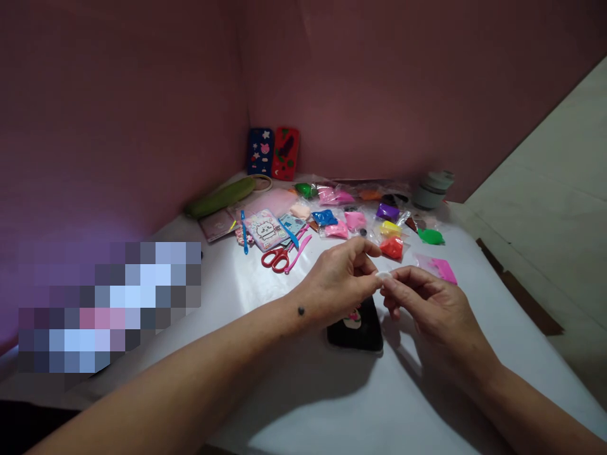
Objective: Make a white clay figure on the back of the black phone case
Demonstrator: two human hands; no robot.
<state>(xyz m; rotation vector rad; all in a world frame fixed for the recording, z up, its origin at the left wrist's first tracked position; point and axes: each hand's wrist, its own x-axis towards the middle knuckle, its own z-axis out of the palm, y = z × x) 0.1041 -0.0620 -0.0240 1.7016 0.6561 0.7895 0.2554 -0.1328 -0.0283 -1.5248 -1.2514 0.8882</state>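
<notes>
Left hand (339, 275): thumb and fingertips drawn in to a narrow pinch at the white piece (384, 276), index finger arched above. Right hand (434, 303): thumb and index finger closed on the same piece from the other side; lower fingers curled under. You have the piece between both sets of fingertips, above the counter (251, 287).

Black case (355, 333) lies flat below your left hand, partly covered by it, with a pale decoration (352, 318) near the fingers.

Risks, as judged:
1. Squeeze. The piece is small and looks soft, though the material is uncertain. Unequal pressure from your two pinches could flatten, tear or print it.
2. Drop. Little of the piece shows beyond your fingertips. If one pinch slackens while the other pulls, it could slip down onto the case or the counter just beside it.
3. Smudge. Your left hand sits over the decoration; a lowered finger could brush it. Contact there is hidden from this view.
4. Sight. Your fingers hide much of the piece, and your arms throw shadow near the case, so a flaw could go unnoticed.
5. Snag. Red packet (392, 248) lies just beyond the fingertips; pink packet (444, 270) just beyond your right hand. A wide sweep could push either.
</notes>
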